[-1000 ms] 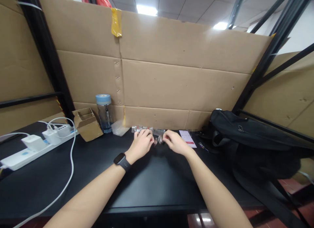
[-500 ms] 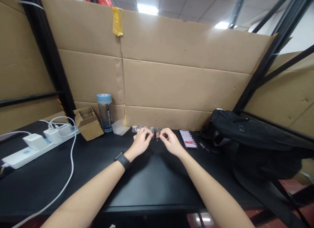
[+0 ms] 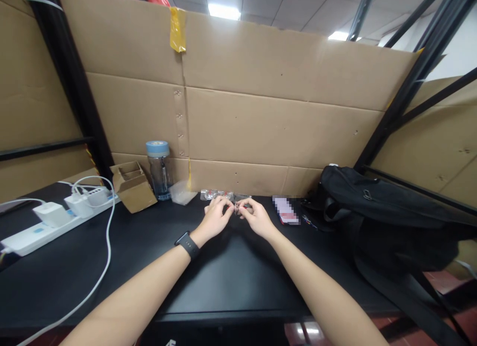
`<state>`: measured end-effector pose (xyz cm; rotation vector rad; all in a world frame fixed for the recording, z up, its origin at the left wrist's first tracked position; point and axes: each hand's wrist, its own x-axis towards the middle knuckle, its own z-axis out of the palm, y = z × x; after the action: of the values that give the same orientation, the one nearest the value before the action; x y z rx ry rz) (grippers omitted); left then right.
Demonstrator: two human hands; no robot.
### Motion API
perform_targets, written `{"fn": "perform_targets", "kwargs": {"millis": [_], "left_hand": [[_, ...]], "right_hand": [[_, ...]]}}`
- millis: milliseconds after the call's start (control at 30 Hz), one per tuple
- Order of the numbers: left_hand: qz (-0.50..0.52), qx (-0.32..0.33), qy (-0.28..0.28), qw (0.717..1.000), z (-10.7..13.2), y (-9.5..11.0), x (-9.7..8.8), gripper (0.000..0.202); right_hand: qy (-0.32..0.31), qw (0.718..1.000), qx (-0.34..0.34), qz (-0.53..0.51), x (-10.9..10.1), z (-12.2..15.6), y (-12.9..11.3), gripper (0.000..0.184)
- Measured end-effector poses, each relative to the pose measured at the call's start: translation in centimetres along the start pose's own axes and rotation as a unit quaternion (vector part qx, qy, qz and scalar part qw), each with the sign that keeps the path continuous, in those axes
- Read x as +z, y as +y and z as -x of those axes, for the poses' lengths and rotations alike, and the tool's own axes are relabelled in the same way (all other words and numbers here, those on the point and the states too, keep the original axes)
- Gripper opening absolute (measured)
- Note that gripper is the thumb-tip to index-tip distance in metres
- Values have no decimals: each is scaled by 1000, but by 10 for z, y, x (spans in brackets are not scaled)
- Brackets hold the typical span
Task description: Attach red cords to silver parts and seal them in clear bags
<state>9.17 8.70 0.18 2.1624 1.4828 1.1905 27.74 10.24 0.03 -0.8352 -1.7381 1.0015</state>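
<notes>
The small part [image 3: 236,208] sat between the left hand [image 3: 216,214] and right hand [image 3: 257,214], neither nearer; both hands' fingers pinched it; its long axis was unclear.

One head-worn camera looks forward and down over the desk [image 3: 238,281] from its near side, close enough that cardboard [image 3: 283,122] fills most of the frame's upper half.
</notes>
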Motion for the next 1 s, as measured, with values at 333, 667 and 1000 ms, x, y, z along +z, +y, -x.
{"fn": "perform_targets", "kwargs": {"millis": [333, 667, 1000], "left_hand": [[-33, -29, -25, 999, 1, 2, 1, 18], [-32, -31, -24, 999, 1, 0, 0, 17], [-78, -13, -1, 997, 0, 0, -3, 15]], "right_hand": [[-2, 984, 98, -148, -3, 0, 1, 49], [-8, 995, 78, -55, -3, 3, 2, 65], [91, 968, 167, -160, -34, -10, 3, 94]]}}
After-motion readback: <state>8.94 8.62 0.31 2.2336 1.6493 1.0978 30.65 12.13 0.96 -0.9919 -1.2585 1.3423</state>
